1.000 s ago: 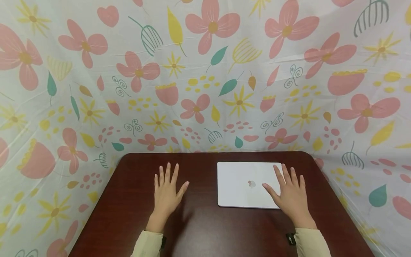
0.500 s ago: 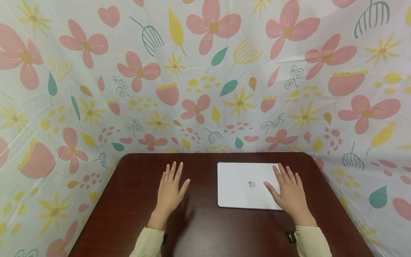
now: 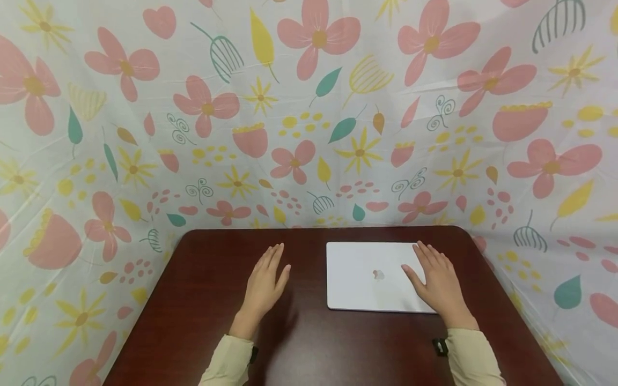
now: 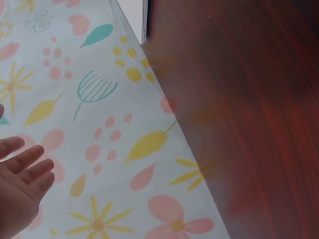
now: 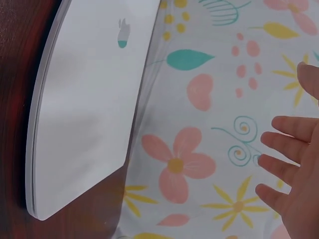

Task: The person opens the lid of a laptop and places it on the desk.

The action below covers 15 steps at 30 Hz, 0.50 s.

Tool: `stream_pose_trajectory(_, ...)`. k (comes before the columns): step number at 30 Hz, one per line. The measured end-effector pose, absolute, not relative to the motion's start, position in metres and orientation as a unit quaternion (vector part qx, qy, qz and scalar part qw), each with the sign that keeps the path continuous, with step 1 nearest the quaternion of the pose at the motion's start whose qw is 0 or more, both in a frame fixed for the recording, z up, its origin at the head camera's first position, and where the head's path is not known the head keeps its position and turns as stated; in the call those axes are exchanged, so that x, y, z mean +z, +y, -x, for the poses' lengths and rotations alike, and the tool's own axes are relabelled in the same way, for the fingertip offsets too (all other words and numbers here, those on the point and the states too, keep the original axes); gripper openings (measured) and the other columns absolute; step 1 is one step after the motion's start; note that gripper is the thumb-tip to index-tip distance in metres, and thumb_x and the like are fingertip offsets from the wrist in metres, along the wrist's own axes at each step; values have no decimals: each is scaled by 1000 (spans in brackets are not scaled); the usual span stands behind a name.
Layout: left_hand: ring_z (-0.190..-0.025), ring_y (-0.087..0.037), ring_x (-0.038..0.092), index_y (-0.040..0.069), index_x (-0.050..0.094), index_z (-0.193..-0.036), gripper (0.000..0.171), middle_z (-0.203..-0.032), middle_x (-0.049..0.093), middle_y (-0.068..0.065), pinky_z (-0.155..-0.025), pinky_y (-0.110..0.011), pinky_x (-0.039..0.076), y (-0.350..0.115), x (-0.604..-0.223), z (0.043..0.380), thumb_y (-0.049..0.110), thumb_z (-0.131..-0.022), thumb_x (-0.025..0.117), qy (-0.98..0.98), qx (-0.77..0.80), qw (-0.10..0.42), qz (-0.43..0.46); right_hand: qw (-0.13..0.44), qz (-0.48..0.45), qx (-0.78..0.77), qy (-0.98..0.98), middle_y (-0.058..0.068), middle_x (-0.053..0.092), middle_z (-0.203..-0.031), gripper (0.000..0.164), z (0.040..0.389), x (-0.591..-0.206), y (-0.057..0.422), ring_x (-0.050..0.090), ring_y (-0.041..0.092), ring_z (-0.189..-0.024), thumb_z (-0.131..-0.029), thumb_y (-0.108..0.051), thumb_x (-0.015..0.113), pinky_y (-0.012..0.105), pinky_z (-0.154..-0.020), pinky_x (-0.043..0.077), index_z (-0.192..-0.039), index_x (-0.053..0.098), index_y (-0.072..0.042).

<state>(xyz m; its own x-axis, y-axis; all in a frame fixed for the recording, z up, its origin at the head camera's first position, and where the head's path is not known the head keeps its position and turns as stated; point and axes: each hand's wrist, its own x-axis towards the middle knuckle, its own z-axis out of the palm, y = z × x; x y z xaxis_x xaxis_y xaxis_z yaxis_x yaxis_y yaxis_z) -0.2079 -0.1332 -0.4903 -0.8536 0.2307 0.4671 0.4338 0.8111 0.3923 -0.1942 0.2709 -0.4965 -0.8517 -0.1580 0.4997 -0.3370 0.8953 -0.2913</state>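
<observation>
A closed silver laptop (image 3: 359,284) with an apple logo on its lid lies flat, right of the middle of the table. My right hand (image 3: 440,289) hovers over the laptop's right end, fingers straight and thumb spread, holding nothing. In the right wrist view a gap shows between the right hand (image 5: 299,164) and the laptop (image 5: 89,109). My left hand (image 3: 262,287) is raised above the table, left of the laptop and apart from it, its fingers straight. The left wrist view shows that hand (image 4: 22,189) holding nothing, with a corner of the laptop (image 4: 135,15) at the top.
The dark reddish-brown wooden table (image 3: 193,300) has rounded far corners. A white cloth (image 3: 309,118) printed with pink flowers and yellow and green leaves hangs behind it and along both sides. A small black device (image 3: 440,347) sits at the right cuff.
My left hand has shifted right and turned, its fingers drawn closer together. The right hand has turned slightly and its fingers have come together too. The laptop has stayed in place.
</observation>
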Motion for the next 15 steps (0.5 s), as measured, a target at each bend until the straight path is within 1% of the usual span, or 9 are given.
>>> stream_pose_trajectory(2,-136,-33,38,7,39,-147,54,-146,43,-15,-105,-53,36,-130,-491,210,29,-100,53,-924,-265,205,184,236,-129,196,-943,27,43,-142,62,196,-498,274,35,46,-131,-94,-34,61,60,-109,22,-140,45,4)
stream_pose_trajectory(7,-134,-32,40,6,39,-146,54,-146,43,-15,-104,-52,39,-122,-495,216,29,-100,53,-914,-300,195,194,230,-124,217,-941,30,44,-139,59,201,-503,281,36,48,-129,-95,-31,61,63,-103,26,-139,45,6)
stream_pose_trajectory(15,-136,-29,38,6,33,-149,56,-149,38,-13,-105,-47,38,-105,-506,223,27,-100,52,-906,-348,139,195,235,-118,232,-936,31,46,-137,56,205,-517,294,39,49,-126,-95,-30,60,65,-99,29,-137,48,5)
